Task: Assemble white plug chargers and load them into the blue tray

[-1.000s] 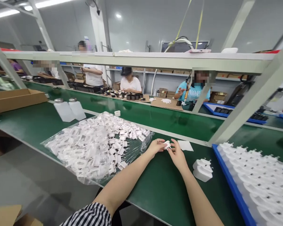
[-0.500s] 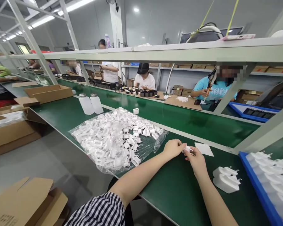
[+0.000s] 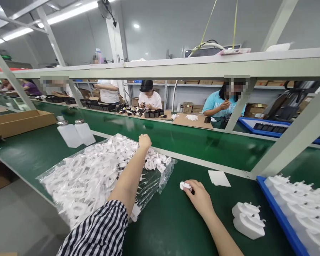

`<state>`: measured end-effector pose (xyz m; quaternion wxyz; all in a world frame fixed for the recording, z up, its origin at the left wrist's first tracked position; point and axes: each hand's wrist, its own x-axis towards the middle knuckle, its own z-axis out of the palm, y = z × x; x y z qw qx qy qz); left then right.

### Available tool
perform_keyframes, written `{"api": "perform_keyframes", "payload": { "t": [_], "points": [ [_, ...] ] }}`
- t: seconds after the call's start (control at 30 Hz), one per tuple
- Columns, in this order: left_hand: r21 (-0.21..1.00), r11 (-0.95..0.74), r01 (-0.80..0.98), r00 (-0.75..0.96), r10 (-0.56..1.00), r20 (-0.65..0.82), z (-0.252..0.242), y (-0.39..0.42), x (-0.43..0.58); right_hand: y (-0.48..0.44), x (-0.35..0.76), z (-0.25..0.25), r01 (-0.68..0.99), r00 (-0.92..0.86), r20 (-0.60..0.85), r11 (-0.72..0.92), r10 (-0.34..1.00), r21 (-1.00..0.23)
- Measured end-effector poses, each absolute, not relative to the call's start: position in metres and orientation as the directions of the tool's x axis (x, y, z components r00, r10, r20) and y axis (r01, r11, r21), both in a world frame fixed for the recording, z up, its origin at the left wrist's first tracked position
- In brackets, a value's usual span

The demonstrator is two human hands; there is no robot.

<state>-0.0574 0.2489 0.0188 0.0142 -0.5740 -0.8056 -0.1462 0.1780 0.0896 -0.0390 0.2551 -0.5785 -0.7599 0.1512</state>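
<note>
My left hand (image 3: pixel 144 140) is stretched out over the far side of a pile of small white plug parts (image 3: pixel 96 170) lying on a clear plastic bag; its fingers are curled downward and what they hold, if anything, is hidden. My right hand (image 3: pixel 198 195) rests on the green belt (image 3: pixel 176 220) and pinches a small white plug part (image 3: pixel 185 185) at its fingertips. A white square of paper (image 3: pixel 219 178) lies just beyond that hand. Two white charger bodies (image 3: pixel 247 219) sit to its right.
A blue tray (image 3: pixel 282 220) filled with white chargers is at the right edge. Two white bottles (image 3: pixel 76 132) stand at the back left beside a cardboard box (image 3: pixel 21 122). A slanted metal post (image 3: pixel 290 138) rises at right. Other people work across the far belt.
My left hand left the part and reached forward over the pile. My right hand kept the part and lowered it to the belt. The camera view swung slightly.
</note>
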Motion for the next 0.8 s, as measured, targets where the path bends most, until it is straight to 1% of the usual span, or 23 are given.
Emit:
{"api": "perform_keyframes", "payload": {
  "t": [0.1,0.23,0.4,0.67,0.8],
  "points": [
    [0.2,0.333,0.922,-0.362,0.923,0.131,0.009,0.27,-0.069,0.094,0.179,-0.044,0.792,-0.207,0.233,0.303,0.95,-0.53],
    [0.171,0.337,0.926,-0.347,0.937,0.032,0.002,0.289,-0.071,0.098,0.181,-0.05,0.795,-0.208,0.22,0.296,0.953,-0.53],
    [0.109,0.303,0.947,-0.301,0.953,-0.03,0.001,0.282,-0.068,0.097,0.181,-0.049,0.794,-0.202,0.212,0.286,0.956,-0.536],
    [0.022,0.066,0.998,-0.062,0.987,-0.15,0.01,0.255,-0.066,0.09,0.177,-0.04,0.759,-0.237,0.198,0.309,0.951,-0.573],
    [-0.011,-0.015,1.0,0.014,0.992,-0.128,0.012,0.256,-0.063,0.092,0.178,-0.041,0.761,-0.219,0.191,0.29,0.957,-0.58]
  ]
}}
